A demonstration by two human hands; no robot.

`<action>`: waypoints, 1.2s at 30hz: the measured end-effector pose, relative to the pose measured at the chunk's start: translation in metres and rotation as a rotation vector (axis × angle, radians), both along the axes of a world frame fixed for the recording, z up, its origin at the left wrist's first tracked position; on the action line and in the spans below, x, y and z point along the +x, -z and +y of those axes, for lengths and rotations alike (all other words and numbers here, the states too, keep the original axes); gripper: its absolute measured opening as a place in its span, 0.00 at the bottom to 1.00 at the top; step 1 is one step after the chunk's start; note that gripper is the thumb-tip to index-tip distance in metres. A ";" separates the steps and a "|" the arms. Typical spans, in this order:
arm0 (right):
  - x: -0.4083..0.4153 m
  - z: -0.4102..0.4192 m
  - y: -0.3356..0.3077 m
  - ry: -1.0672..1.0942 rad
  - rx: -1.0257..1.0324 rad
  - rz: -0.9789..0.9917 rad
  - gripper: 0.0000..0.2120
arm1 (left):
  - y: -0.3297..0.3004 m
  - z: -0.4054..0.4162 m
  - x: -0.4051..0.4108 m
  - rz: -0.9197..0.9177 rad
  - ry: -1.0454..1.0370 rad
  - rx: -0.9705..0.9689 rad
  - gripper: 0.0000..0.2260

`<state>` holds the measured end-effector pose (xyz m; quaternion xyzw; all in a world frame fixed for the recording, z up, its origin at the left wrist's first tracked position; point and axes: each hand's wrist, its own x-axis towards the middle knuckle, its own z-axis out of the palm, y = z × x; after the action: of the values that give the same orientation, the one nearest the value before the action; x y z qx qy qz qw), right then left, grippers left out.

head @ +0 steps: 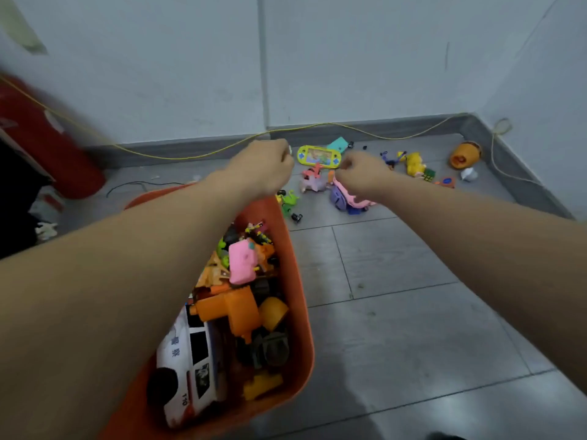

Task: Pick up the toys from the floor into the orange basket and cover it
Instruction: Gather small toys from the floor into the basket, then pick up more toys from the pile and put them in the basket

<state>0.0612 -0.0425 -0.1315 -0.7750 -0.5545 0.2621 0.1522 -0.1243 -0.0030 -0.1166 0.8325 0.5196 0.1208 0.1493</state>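
both hands curled, left hand (pixel 265 168) pinching something small and white, right hand (pixel 359 173) contents unclear; drop into orange basket (pixel 298 281) near-left, then sweep far scatter like handheld game (pixel 319 154)

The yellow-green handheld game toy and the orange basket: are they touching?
Apart. The head view shows the handheld game toy lying near the wall, bare grey floor between it and the orange basket.

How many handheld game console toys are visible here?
1. The yellow-green handheld game console toy lies on the floor near the back wall, between the two hands. Others may be buried in the orange basket.
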 end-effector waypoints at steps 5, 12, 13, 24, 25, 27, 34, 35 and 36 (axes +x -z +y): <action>0.074 -0.014 0.041 0.078 -0.171 -0.190 0.38 | 0.048 0.006 0.086 0.024 0.073 -0.230 0.13; 0.147 0.000 0.131 0.050 -0.250 -0.185 0.38 | 0.135 0.024 0.157 0.005 -0.061 -0.540 0.34; 0.155 0.004 0.142 0.051 -0.245 -0.190 0.39 | 0.146 0.028 0.163 -0.029 -0.108 -0.561 0.36; 0.226 0.056 0.210 0.108 -0.143 -0.311 0.46 | 0.202 0.081 0.244 -0.223 -0.572 -0.697 0.49; 0.230 0.061 0.214 0.104 -0.138 -0.305 0.47 | 0.205 0.083 0.248 -0.193 -0.567 -0.689 0.49; 0.235 0.071 0.221 0.103 -0.128 -0.278 0.47 | 0.211 0.084 0.255 -0.104 -0.531 -0.656 0.47; 0.234 0.080 0.229 0.114 -0.051 -0.292 0.38 | 0.223 0.088 0.257 -0.100 -0.463 -0.544 0.43; 0.234 0.079 0.229 0.120 -0.038 -0.286 0.37 | 0.223 0.089 0.254 -0.122 -0.456 -0.556 0.45; 0.233 0.078 0.230 0.127 -0.031 -0.271 0.38 | 0.222 0.090 0.252 -0.158 -0.448 -0.566 0.46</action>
<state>0.2945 0.0358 -0.3616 -0.8389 -0.5159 0.1535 0.0802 0.1274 0.0872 -0.3390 0.6119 0.6888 0.0661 0.3831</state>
